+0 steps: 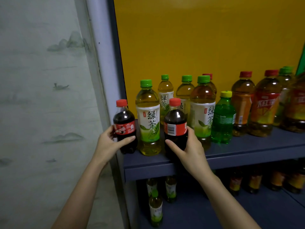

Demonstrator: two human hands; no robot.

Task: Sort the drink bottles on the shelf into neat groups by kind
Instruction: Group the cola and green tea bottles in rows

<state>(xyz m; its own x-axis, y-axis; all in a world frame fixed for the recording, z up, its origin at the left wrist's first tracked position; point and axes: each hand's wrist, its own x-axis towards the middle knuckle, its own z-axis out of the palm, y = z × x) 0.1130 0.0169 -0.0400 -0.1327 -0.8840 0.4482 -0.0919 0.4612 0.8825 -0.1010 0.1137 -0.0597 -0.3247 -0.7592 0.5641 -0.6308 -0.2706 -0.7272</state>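
Fingers [127,139] of the left hand [107,144] wrap the lower body of the left cola bottle [125,128] at the shelf's left end; the right hand [189,151] grips the right cola bottle [175,128] the same way, near the front edge of the shelf [247,146]. One green tea bottle [149,119] stands between the two colas. To group them, lift one cola clear of the tea's shoulder before moving sideways, keep it upright, and set it down touching its partner. Judged risk: brushing the tea bottle or the green soda bottle [223,118] just right could topple neighbours. Red tea bottles [265,104] stand farther right.
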